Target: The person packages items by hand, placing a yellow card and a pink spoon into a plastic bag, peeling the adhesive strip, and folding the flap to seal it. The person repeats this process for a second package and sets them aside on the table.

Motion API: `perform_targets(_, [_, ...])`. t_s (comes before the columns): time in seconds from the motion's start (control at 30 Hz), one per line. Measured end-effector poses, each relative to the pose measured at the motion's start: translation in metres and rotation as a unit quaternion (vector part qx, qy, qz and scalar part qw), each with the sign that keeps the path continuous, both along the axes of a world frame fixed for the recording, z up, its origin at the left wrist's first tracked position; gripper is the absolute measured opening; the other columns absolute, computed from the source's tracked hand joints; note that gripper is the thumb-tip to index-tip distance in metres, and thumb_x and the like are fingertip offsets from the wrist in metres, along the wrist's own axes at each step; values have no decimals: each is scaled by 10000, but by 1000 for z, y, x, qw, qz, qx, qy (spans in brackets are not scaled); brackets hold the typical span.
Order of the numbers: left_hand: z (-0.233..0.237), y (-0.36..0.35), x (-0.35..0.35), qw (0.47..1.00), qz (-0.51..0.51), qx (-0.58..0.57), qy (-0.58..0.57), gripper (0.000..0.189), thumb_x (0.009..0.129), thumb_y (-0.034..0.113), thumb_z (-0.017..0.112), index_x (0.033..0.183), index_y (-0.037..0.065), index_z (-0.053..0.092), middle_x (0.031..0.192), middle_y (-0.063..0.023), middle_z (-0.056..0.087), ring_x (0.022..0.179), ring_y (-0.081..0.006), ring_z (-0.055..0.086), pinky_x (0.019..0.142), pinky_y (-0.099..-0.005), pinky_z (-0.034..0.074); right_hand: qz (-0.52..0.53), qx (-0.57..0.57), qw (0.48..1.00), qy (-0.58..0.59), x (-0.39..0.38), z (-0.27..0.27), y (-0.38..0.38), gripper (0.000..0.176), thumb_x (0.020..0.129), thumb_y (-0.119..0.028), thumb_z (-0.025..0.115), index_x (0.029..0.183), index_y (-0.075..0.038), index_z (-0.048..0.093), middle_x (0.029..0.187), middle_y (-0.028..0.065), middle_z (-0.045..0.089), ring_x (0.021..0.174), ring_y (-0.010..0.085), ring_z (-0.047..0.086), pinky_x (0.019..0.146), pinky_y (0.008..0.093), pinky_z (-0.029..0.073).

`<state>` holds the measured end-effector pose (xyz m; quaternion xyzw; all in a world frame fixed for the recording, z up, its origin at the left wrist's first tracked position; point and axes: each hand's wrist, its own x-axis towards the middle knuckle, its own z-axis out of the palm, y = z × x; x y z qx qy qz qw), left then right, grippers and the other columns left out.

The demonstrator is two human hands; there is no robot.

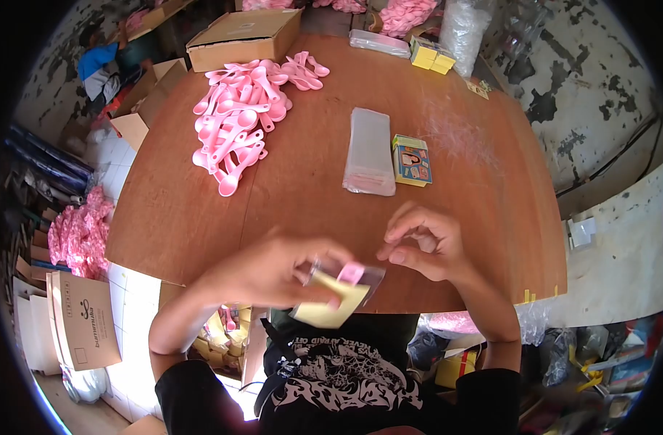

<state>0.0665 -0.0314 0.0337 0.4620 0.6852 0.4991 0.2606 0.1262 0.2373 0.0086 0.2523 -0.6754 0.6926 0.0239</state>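
Note:
My left hand [291, 272] is closed on a clear plastic bag [373, 279] near the table's front edge. Inside the bag are a yellow card [330, 304] and a pink piece [351, 272], both slightly blurred. To the right, my right hand [425, 239] is raised over the wood with its fingers curled and apart, holding nothing I can see. Beyond my hands lie a stack of clear bags [369, 152] and, touching its right side, a stack of printed cards [412, 161]. A heap of pink spoons [237, 119] is spread over the table's left part.
A closed cardboard box [244, 36] stands at the back of the wooden table [302, 210]. Yellow card stacks [431, 56] and a roll of clear plastic [465, 32] are at the back right. Another person [99, 69] is at the far left, beside an open box.

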Motion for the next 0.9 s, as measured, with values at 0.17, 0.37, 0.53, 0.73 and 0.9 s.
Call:
perform_targets(0.17, [-35,-86,38,985,-143,-96,-18,316,784,126,774,1080,78,674,942,-22,727,806,-180,696,703,-287,534,-115,284,950,57,-18,24,17,87,847,-43,700,919,-11,664,850,44,665,785,120,640,683,257,506])
perform_targets(0.37, [-137,-190,52,885,214,-410,-57,582,708,151,807,1236,59,580,1151,-156,648,955,-283,662,871,-378,512,-149,426,884,122,-69,13,27,176,776,-72,722,940,-32,671,846,107,663,772,243,659,677,332,521])
perform_targets(0.53, [-136,-180,69,864,110,-491,18,560,834,290,693,1300,35,518,1155,-180,644,1030,-324,636,917,-388,483,-143,616,741,226,-90,10,3,295,758,-173,741,1005,-37,656,895,128,647,799,302,648,723,410,514])
perform_targets(0.73, [-61,-94,64,933,-83,-349,-22,322,958,256,562,1197,42,589,1051,-127,691,886,-290,678,805,-354,532,-149,520,832,123,-104,-3,14,159,771,-107,686,888,0,694,815,156,687,722,298,663,692,388,517])
perform_targets(0.9, [-17,-50,39,973,-156,-88,145,261,919,197,604,1133,47,595,858,-153,647,716,-346,637,648,-465,505,-147,528,834,64,-114,10,20,115,788,-65,619,842,-17,708,760,164,686,695,285,677,671,375,511])
